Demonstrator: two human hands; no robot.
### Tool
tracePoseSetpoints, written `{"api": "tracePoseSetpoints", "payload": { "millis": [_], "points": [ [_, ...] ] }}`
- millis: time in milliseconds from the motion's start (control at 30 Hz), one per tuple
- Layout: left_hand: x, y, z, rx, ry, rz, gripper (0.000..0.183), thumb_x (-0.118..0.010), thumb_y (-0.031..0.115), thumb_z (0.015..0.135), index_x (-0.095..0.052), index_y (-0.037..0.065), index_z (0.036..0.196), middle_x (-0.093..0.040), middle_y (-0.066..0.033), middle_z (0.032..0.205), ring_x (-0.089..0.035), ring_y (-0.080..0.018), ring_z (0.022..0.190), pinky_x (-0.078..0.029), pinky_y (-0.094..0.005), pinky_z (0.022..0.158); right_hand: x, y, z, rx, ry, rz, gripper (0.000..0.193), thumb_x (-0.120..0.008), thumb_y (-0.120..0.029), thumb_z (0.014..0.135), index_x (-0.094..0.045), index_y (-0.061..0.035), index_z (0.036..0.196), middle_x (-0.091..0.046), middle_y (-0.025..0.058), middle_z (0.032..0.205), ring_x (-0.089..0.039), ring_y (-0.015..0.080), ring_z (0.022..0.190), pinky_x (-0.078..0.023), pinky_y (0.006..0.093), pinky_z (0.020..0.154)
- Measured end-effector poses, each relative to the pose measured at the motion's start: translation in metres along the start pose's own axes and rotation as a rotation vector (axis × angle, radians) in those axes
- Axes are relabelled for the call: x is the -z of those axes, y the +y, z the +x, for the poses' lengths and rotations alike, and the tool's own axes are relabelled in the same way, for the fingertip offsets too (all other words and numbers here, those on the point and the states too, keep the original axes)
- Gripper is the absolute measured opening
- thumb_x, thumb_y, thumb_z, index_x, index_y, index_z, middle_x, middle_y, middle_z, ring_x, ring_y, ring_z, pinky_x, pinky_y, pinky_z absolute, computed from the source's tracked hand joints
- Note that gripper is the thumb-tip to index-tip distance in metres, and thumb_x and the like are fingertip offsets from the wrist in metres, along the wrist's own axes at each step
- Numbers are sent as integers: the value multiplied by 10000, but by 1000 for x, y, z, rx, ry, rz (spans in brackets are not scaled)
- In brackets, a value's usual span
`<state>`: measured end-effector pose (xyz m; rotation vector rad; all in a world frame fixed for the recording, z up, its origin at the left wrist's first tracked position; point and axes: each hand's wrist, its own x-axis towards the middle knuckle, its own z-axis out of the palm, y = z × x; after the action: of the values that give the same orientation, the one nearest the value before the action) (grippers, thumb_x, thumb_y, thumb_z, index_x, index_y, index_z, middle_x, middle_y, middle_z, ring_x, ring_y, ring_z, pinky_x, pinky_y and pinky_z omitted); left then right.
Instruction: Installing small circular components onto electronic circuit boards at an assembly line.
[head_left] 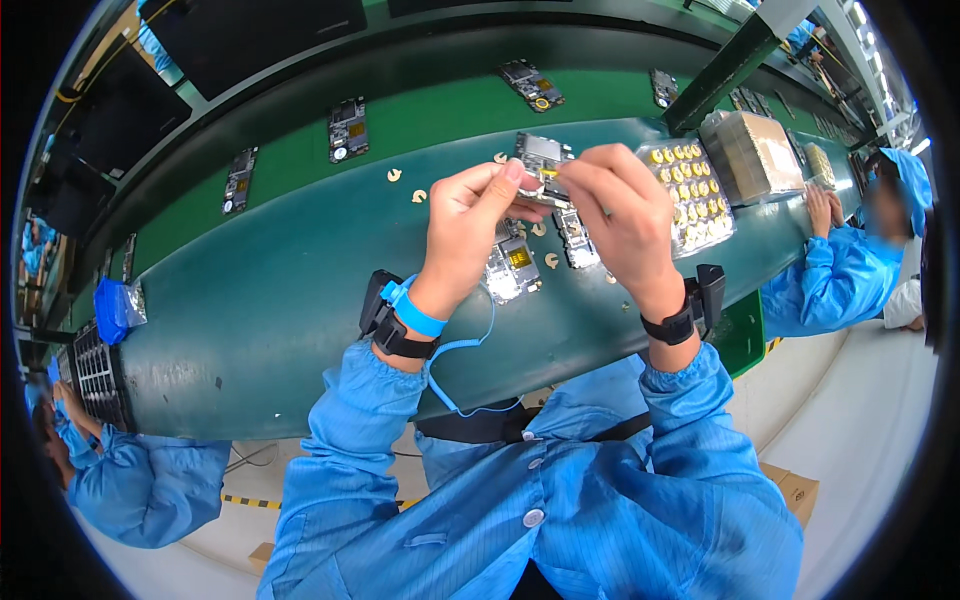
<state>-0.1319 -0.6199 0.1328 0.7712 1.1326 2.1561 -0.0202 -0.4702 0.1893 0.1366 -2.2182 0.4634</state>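
In the head view, the left hand (464,222) is pinching a circuit board (543,148) above the green table (250,335), at one o'clock from centre. The right hand (630,205) is bunching its fingertips at a small yellow piece (548,174) by the board; whether it is gripping that piece, I cannot tell. From the board, a tray (726,228) of yellow rounds is sitting at three o'clock, cream pieces (394,176) toward nine.

The head-mounted fisheye camera looks down and forward from above the wearer's jacket (620,500), close over the left hand (465,222) and right hand (630,215); the bench (255,320) curves across its wide field.
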Motion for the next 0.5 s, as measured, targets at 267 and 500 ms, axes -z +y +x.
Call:
{"api": "tracePoseSetpoints", "payload": {
  "millis": [267, 500],
  "points": [
    [0, -1, -3, -86, -13, 66, 219, -611, 113, 1053, -709, -82, 1052, -743, -144, 1014, -733, -199, 862, -613, -325, 805, -3, -5, -4, -5, -59, 102, 156, -770, 5, 838, -738, -13, 990, -662, 99, 893, -643, 249, 757, -525, 348, 673],
    [6, -3, -5, -154, -32, 247, 200, -638, 97, 1040, -729, -75, 1086, -751, -125, 1019, -709, -158, 911, -587, -303, 836, -1, -9, -2, -415, -212, 339, 95, -748, -39, 912, -733, 10, 993, -693, 50, 884, -621, 100, 748, -473, 259, 636]
  ]
}}
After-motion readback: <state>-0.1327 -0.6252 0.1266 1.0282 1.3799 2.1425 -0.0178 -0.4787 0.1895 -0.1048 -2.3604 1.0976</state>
